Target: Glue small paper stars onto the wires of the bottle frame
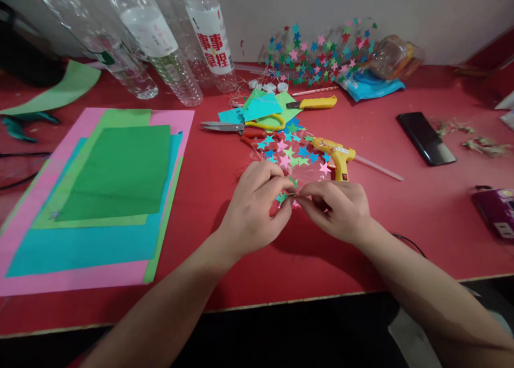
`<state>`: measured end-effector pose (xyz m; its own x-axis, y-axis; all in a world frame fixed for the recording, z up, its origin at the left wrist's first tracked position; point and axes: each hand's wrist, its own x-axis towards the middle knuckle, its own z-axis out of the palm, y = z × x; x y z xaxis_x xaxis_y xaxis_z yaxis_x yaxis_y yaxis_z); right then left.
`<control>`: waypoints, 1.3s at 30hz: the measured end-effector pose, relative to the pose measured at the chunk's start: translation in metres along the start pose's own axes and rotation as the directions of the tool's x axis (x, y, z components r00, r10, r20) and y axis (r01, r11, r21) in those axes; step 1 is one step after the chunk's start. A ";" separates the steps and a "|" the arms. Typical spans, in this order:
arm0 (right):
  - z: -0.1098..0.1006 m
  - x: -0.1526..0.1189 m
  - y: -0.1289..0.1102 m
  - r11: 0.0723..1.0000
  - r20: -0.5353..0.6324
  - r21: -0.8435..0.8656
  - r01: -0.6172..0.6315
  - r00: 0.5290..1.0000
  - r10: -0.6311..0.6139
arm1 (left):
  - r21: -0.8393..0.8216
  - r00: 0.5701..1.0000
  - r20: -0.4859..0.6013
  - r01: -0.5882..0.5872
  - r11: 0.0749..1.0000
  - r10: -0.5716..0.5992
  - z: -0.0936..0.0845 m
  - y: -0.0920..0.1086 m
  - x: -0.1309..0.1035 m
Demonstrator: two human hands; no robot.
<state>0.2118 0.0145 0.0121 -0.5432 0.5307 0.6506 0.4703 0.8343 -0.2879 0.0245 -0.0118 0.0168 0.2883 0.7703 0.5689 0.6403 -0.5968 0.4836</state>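
My left hand (259,204) and my right hand (339,207) meet fingertip to fingertip above the table. Both are closed in a pinch on a thin, small item mostly hidden by the fingers; its kind cannot be made out. Just beyond and below them, pink, blue and green paper stars (302,152) lie on clear plastic. The yellow glue gun (336,152), with a clear glue stick (379,167) out of its back, lies beyond my right hand. Scissors (244,126) with yellow and red handles lie beyond my left hand.
Coloured paper sheets (116,170) are stacked at left. Plastic bottles (211,41) stand behind. A star-covered clear piece (319,54) rests by the wall. A yellow cutter (315,103) lies on paper scraps (263,106). At right are a black phone (426,139) and a purple device (496,212).
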 end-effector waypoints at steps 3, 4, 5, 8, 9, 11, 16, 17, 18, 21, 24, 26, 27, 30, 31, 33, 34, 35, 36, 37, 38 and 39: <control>-0.001 0.000 0.000 1.000 0.002 0.006 0.004 1.000 -0.004 | -0.024 1.000 0.002 0.021 0.999 -0.021 -0.001 0.000 0.001; -0.001 0.000 0.000 1.000 0.001 0.003 0.004 1.000 -0.004 | -0.032 1.000 0.002 0.026 0.999 -0.026 -0.001 0.000 0.001; -0.001 0.000 0.001 1.000 -0.001 0.002 0.005 1.000 -0.005 | -0.039 1.000 0.001 0.028 0.999 -0.028 -0.001 0.000 0.001; -0.001 -0.001 0.002 1.000 -0.007 -0.004 0.010 1.000 -0.010 | -0.051 1.000 -0.003 0.031 0.998 -0.031 -0.001 -0.001 0.001; -0.002 -0.001 0.002 1.000 -0.007 -0.005 0.013 1.000 -0.013 | -0.051 0.999 -0.005 0.031 0.998 -0.031 -0.001 -0.001 0.001; -0.002 -0.001 0.002 1.000 -0.004 -0.004 0.017 1.000 -0.017 | -0.049 0.999 -0.006 0.031 0.998 -0.032 0.000 -0.001 0.001; -0.002 -0.002 0.003 1.000 -0.003 0.003 0.025 1.000 -0.025 | -0.059 0.999 -0.009 0.038 0.998 -0.039 0.000 -0.001 0.001; -0.002 -0.002 0.003 1.000 -0.004 0.004 0.028 1.000 -0.028 | -0.061 0.999 -0.012 0.042 0.997 -0.043 0.000 -0.001 0.001; -0.002 -0.002 0.003 1.000 -0.004 0.006 0.028 1.000 -0.028 | -0.063 0.999 -0.015 0.046 0.997 -0.047 0.000 -0.001 0.001; -0.002 -0.002 0.004 0.999 -0.001 0.014 0.032 0.999 -0.032 | -0.069 0.998 -0.017 0.057 0.996 -0.058 0.000 0.000 0.001; -0.002 -0.003 0.004 0.999 0.009 0.017 0.031 0.999 -0.031 | -0.071 0.998 -0.018 0.059 0.996 -0.060 0.000 0.000 0.001; -0.002 -0.003 0.004 0.999 0.015 0.020 0.030 0.999 -0.030 | -0.071 0.998 -0.021 0.053 0.996 -0.054 0.000 0.000 0.001; -0.002 -0.003 0.004 0.999 0.017 0.023 0.029 0.999 -0.030 | -0.072 0.998 -0.021 0.051 0.996 -0.052 0.000 0.000 0.001; -0.002 -0.003 0.004 0.999 0.016 0.023 0.026 1.000 -0.026 | -0.073 0.998 -0.020 0.050 0.996 -0.051 0.000 0.000 0.001; -0.002 -0.003 0.003 0.999 0.014 0.024 0.026 1.000 -0.027 | -0.072 0.998 -0.019 0.051 0.996 -0.053 0.000 0.000 0.001; -0.002 -0.003 0.003 0.999 0.011 0.026 0.030 0.999 -0.031 | -0.070 0.999 -0.022 0.049 0.996 -0.050 0.000 -0.001 0.001; -0.002 -0.003 0.003 0.999 0.010 0.028 0.033 0.999 -0.033 | -0.070 0.998 -0.024 0.048 0.996 -0.050 0.000 -0.001 0.001; -0.002 -0.003 0.003 0.999 0.011 0.028 0.034 0.999 -0.034 | -0.069 0.999 -0.024 0.047 0.996 -0.049 0.001 -0.001 0.001; -0.002 -0.003 0.003 0.999 0.014 0.028 0.034 0.999 -0.034 | -0.069 0.999 -0.025 0.046 0.997 -0.048 0.001 -0.001 0.001; -0.002 -0.002 0.003 0.999 0.014 0.028 0.034 0.999 -0.035 | -0.069 0.999 -0.025 0.044 0.997 -0.046 0.001 -0.001 0.001; -0.002 -0.002 0.003 0.999 0.016 0.027 0.035 0.999 -0.035 | -0.068 0.999 -0.024 0.044 0.997 -0.046 0.001 -0.001 0.001; -0.002 -0.002 0.003 0.999 0.018 0.025 0.036 0.999 -0.036 | -0.067 0.999 -0.023 0.044 0.997 -0.046 0.001 -0.001 0.001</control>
<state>0.2158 0.0159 0.0106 -0.5725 0.5029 0.6475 0.4331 0.8561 -0.2820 0.0246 -0.0102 0.0159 0.2420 0.7914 0.5614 0.6035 -0.5758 0.5516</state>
